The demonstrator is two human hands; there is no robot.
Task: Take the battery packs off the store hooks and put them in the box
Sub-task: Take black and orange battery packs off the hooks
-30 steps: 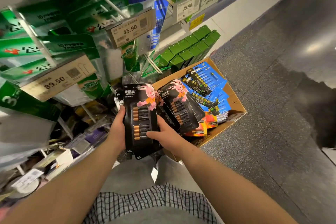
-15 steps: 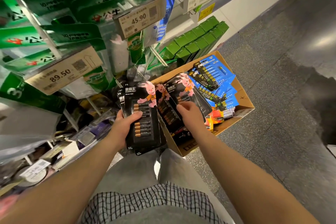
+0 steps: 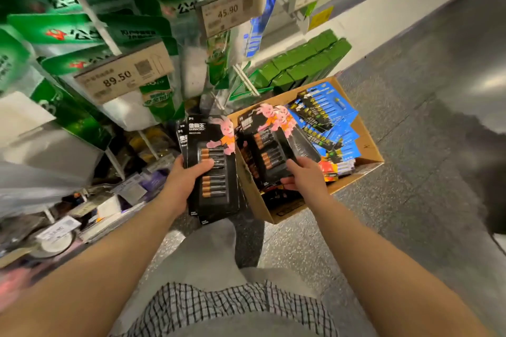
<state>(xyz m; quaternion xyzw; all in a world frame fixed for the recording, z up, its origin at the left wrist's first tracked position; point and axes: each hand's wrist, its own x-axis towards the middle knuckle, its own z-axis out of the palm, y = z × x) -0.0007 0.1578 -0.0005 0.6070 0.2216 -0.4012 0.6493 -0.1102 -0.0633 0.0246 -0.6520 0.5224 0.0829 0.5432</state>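
Note:
My left hand (image 3: 184, 183) grips a stack of black battery packs (image 3: 216, 172) with a pink rabbit printed on them, thumb across the front. My right hand (image 3: 306, 176) holds the lower end of another black battery pack (image 3: 269, 150) over the near end of the cardboard box (image 3: 367, 145). The box stands on the floor and holds several blue battery packs (image 3: 331, 117) and some orange ones (image 3: 328, 168).
Store hooks (image 3: 90, 16) with green packages and price tags reading 89.50 (image 3: 123, 75) and 45.90 (image 3: 230, 12) hang at the left. Green boxes (image 3: 304, 60) sit on the low shelf behind the box. Grey floor spreads to the right.
My right hand left the stack in my left hand, moved right to the box, and now holds a black pack there. The left hand keeps its stack.

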